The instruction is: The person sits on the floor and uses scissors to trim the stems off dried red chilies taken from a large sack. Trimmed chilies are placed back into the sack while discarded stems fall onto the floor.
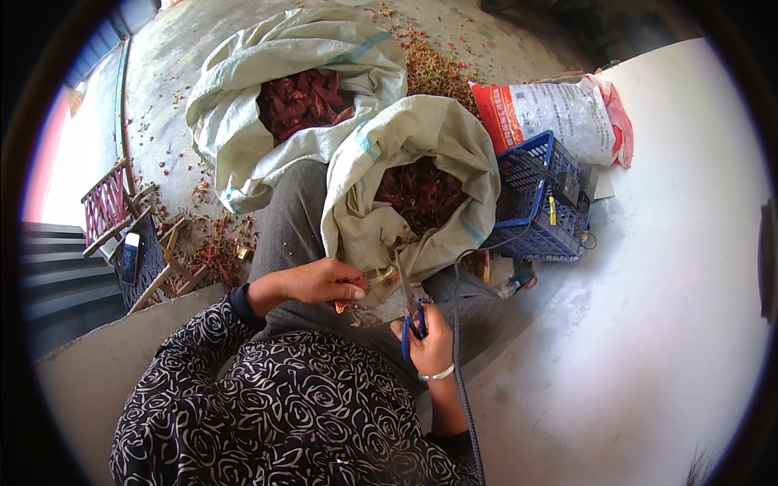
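Note:
Between thumb and fingers, my left hand (319, 281) pinches a dried red chili pepper (341, 305) above my lap. My right hand (433, 343) grips the blue handles of a pair of scissors (406, 282), whose blades point up toward the nearer sack. That white woven sack (419, 124) has its rim rolled down and holds dark red dried chilies (419, 194). Behind it to the left, a second woven sack (234, 109) contains larger pieces of dried chili (304, 103). The pepper and the scissor blades are apart.
A blue plastic crate (541, 234) stands right of the near sack, beside a printed red-and-white bag (547, 118). A dark cable (460, 340) runs past my right arm. At left, a smartphone (130, 258) rests on a folding stool (146, 258). Stem scraps (219, 249) litter the floor.

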`<act>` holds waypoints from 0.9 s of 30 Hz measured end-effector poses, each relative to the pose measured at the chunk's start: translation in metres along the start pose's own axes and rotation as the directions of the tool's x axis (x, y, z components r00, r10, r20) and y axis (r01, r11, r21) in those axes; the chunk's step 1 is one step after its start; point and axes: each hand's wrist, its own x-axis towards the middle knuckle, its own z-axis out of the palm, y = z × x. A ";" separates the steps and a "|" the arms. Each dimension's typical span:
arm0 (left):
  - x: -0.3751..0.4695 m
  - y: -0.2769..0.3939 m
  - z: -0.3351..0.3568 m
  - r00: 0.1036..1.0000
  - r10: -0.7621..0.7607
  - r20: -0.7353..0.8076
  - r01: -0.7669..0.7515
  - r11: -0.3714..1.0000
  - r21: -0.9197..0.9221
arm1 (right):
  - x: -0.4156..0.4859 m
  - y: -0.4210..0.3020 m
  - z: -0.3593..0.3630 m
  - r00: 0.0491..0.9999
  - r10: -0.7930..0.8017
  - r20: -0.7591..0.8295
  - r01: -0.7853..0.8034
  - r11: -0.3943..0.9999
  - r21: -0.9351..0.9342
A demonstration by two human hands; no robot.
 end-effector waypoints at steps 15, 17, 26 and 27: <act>0.003 0.011 0.002 0.983 0.157 -0.100 -0.115 0.934 0.339 | -0.016 -0.017 -0.042 0.908 0.281 0.311 -0.218 0.950 -0.222; 0.003 0.008 0.003 0.970 0.210 -0.120 -0.132 0.873 0.469 | -0.013 -0.021 -0.048 0.893 0.309 0.326 -0.231 0.939 -0.256; 0.005 -0.010 0.007 0.888 0.455 -0.059 -0.228 0.550 0.803 | 0.007 -0.043 -0.063 0.756 0.461 0.465 -0.240 0.856 -0.457; 0.004 -0.012 0.009 0.887 0.458 -0.056 -0.223 0.534 0.816 | 0.010 -0.044 -0.063 0.741 0.474 0.476 -0.244 0.850 -0.467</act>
